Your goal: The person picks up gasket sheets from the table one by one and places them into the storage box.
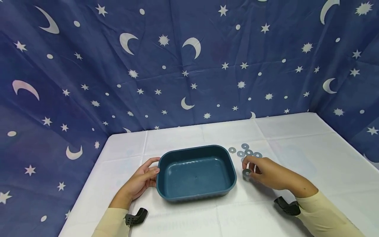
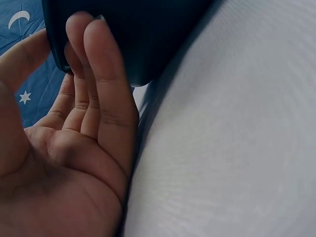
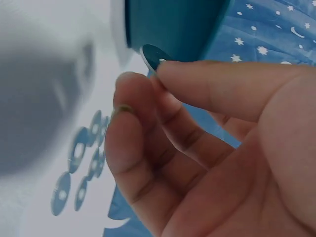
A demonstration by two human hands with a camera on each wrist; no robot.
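Note:
My left hand [image 1: 141, 182] holds the left end of a dark teal plastic basin [image 1: 168, 196], its thumb and index finger at the rim. In the left wrist view, the other fingers [image 2: 111, 89] lie along the basin's outer wall. To the right of the basin, my right hand [image 1: 265, 171] pinches a flat metal washer [image 3: 154, 55] between thumb and fingertips. That washer is raised close to the basin's right side. Just beyond the right hand lie several more washers [image 1: 245, 146], one partly hidden behind the fingers. Inside, the basin shows a bare bottom.
A white cloth [image 1: 183, 219] with fold creases covers the table. Dark blue fabric [image 1: 165, 65] with moons and stars hangs behind the table and along both sides. Each wrist wears a black device, one on the left sleeve [image 1: 113, 220] and one on the right sleeve [image 1: 325, 217].

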